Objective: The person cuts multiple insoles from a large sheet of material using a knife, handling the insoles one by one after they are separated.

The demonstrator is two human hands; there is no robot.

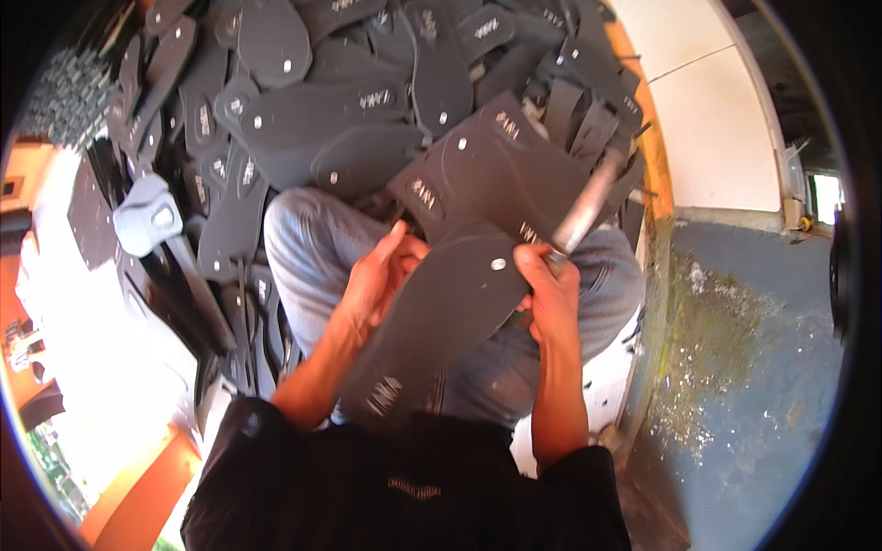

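A dark grey, foot-shaped sandal sole (450, 298) lies slanted over my lap, with light printing near its lower end and a small white oval near its upper end. Along its upper left edge, my left hand (381, 271) grips it with curled fingers, some hidden. My right hand (549, 285) is closed at the sole's upper right edge, thumb on top. From that fist a tool with a long pale brown shaft (588, 207) points up and right; whether this is its blade or its handle I cannot tell. Just beyond lies a wide dark sheet (496, 170) with sole outlines and printing.
Many similar dark soles (322, 110) are heaped in front of my crossed legs. To the left stands a light grey plastic piece (149, 219) on a dark frame. A white panel (707, 101) with an orange edge and a stained blue-grey floor (744, 340) border my right side.
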